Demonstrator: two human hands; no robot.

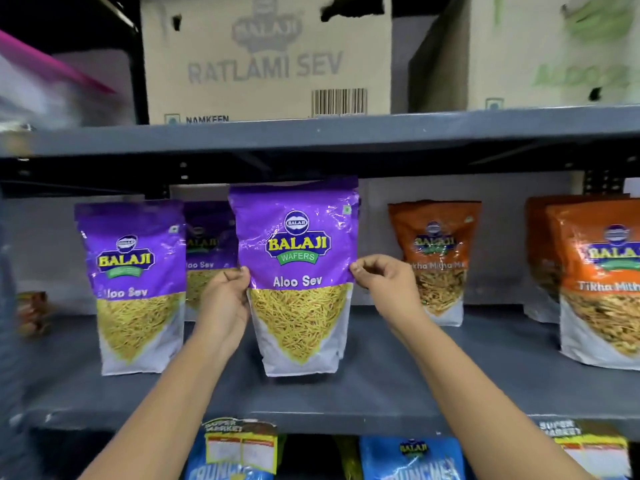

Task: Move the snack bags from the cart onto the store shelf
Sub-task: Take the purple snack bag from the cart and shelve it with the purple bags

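Grey metal shelving (381,386) fills the view, three levels visible, stock listed from left to right. Upper level: a blurred pink-and-white object (41,74) at far left, then a brown carton printed "RATLAMI SEV" (266,60), then a second carton with green print (561,53), too smeared to read. Middle level: a small dark orange item (33,311) at the far left edge, indistinct; a purple Aloo Sev bag (136,289) standing upright near the front; a second purple bag (207,258) set further back, partly hidden behind the left hand (225,303). That hand curls round the left edge of the held Aloo Sev bag (299,275) — thumb at the front, fingers behind. The held bag stands upright at the centre of the middle level, its base at or just above the shelf board; contact cannot be confirmed. The right hand (381,284) pinches the bag's right edge between thumb and bent fingers. Further right: an orange Tikha Mitha Mix bag (438,261) standing at the back, well apart from the held bag, and a larger-looking orange bag (602,285) nearer the front, cut off by the frame edge, with another behind it. Lower level: blue snack bags (412,459) — partly seen — and yellow price tags (240,445) hanging from the shelf lip.
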